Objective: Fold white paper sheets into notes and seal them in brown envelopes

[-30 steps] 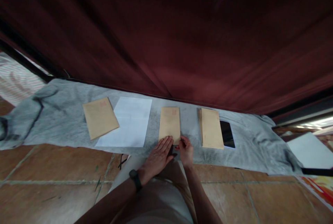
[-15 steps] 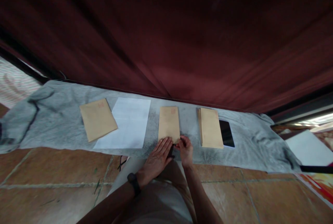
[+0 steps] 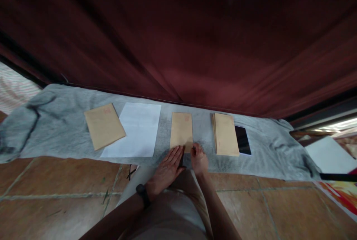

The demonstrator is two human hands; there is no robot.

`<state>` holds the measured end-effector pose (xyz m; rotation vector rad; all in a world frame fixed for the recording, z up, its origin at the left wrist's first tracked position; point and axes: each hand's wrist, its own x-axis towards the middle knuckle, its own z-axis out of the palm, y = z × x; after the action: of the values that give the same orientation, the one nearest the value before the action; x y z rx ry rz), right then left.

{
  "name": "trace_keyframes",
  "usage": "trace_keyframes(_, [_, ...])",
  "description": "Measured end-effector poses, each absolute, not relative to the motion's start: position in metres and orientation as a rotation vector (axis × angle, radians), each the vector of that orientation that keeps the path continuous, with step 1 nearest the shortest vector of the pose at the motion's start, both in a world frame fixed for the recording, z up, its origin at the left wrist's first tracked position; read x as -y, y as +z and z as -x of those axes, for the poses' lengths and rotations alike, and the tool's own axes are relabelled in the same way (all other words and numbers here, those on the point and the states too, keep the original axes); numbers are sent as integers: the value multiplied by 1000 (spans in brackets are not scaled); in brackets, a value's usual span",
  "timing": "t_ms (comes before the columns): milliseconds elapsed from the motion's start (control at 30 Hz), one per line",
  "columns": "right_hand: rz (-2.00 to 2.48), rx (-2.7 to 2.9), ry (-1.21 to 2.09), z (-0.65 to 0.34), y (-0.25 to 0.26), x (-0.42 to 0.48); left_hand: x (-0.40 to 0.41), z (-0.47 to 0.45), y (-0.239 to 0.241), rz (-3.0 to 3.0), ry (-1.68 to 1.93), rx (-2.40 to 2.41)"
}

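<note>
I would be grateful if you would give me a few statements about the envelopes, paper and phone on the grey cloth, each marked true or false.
1. The left hand and the right hand are both at the near end of the middle envelope. True.
2. The phone lies left of the white sheet. False: it lies just right of the envelope stack.
3. The left wrist wears a dark band. True.
4. The white sheet covers the left envelope. False: that envelope's corner overlaps the sheet.
</note>
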<state>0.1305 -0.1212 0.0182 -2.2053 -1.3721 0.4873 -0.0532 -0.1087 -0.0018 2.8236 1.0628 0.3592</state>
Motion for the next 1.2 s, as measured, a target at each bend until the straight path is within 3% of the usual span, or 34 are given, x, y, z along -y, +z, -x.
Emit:
trace_keyframes(100, [2220,1513,306,-127,20,127,110,55,-4,-2793,358,-1054])
trace_keyframes(333, [1666,1957,182,-104,2,151,110,55,-4,-2765,355,-1057])
trace_keyframes(567, [1746,2017,24,-104,-8,162,108,57,-9,-2799,371,-1044])
trace_keyframes(1200, [1896,1957,5,-100,3,167,109,63,-4,-2883,349,-1118])
